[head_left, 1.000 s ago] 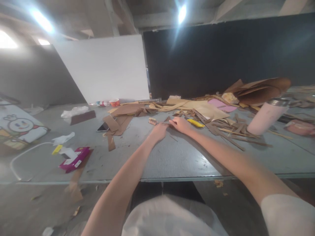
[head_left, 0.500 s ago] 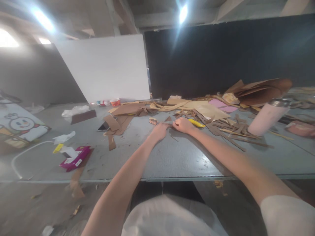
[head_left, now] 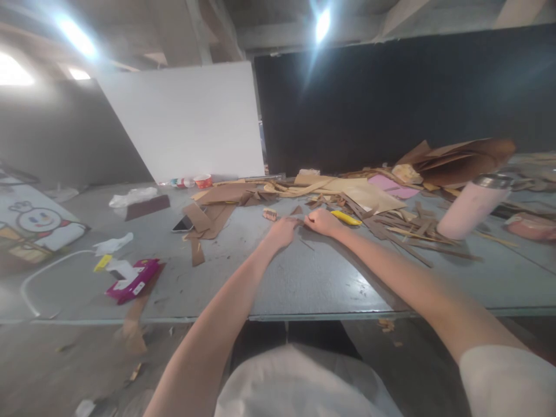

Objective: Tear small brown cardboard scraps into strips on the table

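Left hand: yours (head_left: 284, 230) was down on the table (head_left: 304, 289), fingers bunched and pointing in toward the other one. Couldn't tell if it was pinching anything.
Right hand: yours (head_left: 321, 222) was curled up, knuckles on top, fingertips hidden, so no idea how tight that grip was.
Sliver: some thin dark bit (head_left: 300, 220) seemed to sit right between your two hands, too blurry to say which one had it, or if either did. Neither hand looked clearly nearer, and its long axis didn't read.
Scrap: a little pointy brown one (head_left: 297, 210) lay flat just past your fingertips, around 12 o'clock, touching neither hand as far as I could see.
Block: the small tan one (head_left: 269, 215) was near your left hand, at its 10 to 11 o'clock.
Yellow tool: that (head_left: 346, 218) was just beside your right hand at 3 o'clock, long axis slanting 10 to 4, so the right was way nearer.
Strips: a messy brown pile (head_left: 417, 231) at 3 o'clock, with the pink bottle (head_left: 469, 208) beyond.
Phone: that (head_left: 182, 224) was off at 9, partly under brown pieces (head_left: 215, 219).
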Motion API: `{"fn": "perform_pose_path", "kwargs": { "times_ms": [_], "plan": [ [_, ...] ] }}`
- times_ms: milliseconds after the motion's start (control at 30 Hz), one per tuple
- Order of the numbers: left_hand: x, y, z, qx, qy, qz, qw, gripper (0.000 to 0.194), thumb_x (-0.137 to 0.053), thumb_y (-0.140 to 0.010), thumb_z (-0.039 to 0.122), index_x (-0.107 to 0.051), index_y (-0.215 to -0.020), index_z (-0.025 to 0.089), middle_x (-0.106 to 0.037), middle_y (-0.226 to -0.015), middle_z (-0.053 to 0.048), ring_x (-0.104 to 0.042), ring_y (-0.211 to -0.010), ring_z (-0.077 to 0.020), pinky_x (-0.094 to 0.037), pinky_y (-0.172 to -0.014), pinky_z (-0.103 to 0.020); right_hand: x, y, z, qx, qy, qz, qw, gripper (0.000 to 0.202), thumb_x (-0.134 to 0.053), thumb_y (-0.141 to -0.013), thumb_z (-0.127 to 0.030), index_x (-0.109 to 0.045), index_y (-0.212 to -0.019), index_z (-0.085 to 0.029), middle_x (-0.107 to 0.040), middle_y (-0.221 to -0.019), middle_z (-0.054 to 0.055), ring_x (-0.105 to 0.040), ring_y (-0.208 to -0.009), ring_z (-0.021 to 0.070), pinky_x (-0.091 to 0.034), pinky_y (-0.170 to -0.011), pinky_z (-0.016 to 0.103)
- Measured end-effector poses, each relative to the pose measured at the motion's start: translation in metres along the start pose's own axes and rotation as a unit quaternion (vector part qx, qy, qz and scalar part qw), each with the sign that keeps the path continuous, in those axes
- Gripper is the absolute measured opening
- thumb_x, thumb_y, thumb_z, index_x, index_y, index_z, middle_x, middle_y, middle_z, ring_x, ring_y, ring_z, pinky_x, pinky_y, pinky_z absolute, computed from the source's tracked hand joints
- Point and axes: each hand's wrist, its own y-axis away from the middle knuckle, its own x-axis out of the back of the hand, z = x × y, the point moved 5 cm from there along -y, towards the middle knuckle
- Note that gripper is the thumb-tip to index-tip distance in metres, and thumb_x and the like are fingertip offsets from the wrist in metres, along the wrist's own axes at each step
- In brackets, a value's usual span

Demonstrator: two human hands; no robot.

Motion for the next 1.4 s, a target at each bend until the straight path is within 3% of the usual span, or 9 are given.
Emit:
{"fn": "perform_pose_path", "kwargs": {
  "times_ms": [267,500,800,1100,1400],
  "plan": [
    [-0.002,0.001,-0.002,0.004,0.021,0.003,1.0,0.063,-0.046,-0.092,0.0,-0.071,-0.147,0.02,-0.072,-0.148,-0.011,-0.063,-0.141,-0.0256,-0.045,-0.125,-0.04,-0.001,0.0,0.0,0.004,0.0,-0.005,1.0,0.056,-0.043,-0.115,-0.038,-0.08,-0.079,-0.015,-0.081,-0.087,0.015,-0.069,-0.08,0.0227,-0.034,-0.071,0.033],
    [-0.005,0.0,-0.005,0.004,0.014,-0.003,1.0,0.06,-0.045,-0.092,0.0,-0.071,-0.144,0.016,-0.073,-0.147,-0.012,-0.064,-0.139,-0.0264,-0.046,-0.124,-0.04,-0.002,0.0,-0.006,0.052,0.012,-0.007,0.999,0.056,-0.036,-0.117,-0.037,-0.081,-0.09,-0.015,-0.08,-0.096,0.014,-0.068,-0.087,0.0218,-0.037,-0.076,0.032],
    [-0.002,0.001,-0.005,0.007,0.026,0.007,1.0,0.057,-0.045,-0.094,0.003,-0.073,-0.14,0.021,-0.076,-0.141,-0.01,-0.067,-0.135,-0.0255,-0.048,-0.122,-0.04,-0.001,0.0,-0.006,0.03,-0.011,-0.031,0.999,0.053,-0.041,-0.116,-0.039,-0.078,-0.085,-0.015,-0.08,-0.091,0.014,-0.068,-0.082,0.0218,-0.032,-0.071,0.033],
    [-0.003,0.0,-0.006,-0.013,0.021,0.011,1.0,0.055,-0.044,-0.096,0.005,-0.072,-0.141,0.02,-0.075,-0.144,-0.011,-0.066,-0.137,-0.0255,-0.046,-0.125,-0.043,0.003,0.001,-0.008,0.021,-0.011,-0.029,0.999,0.053,-0.041,-0.115,-0.038,-0.079,-0.087,-0.015,-0.081,-0.093,0.014,-0.068,-0.083,0.0217,-0.034,-0.071,0.032],
    [0.002,0.001,-0.004,0.004,0.024,0.004,1.0,0.056,-0.045,-0.094,0.004,-0.074,-0.14,0.019,-0.075,-0.144,-0.012,-0.065,-0.138,-0.0262,-0.048,-0.123,-0.042,0.013,0.0,-0.02,0.022,-0.002,-0.075,0.997,0.051,-0.043,-0.114,-0.038,-0.082,-0.093,-0.014,-0.082,-0.099,0.015,-0.071,-0.087,0.0231,-0.037,-0.072,0.032]
  ]
}}
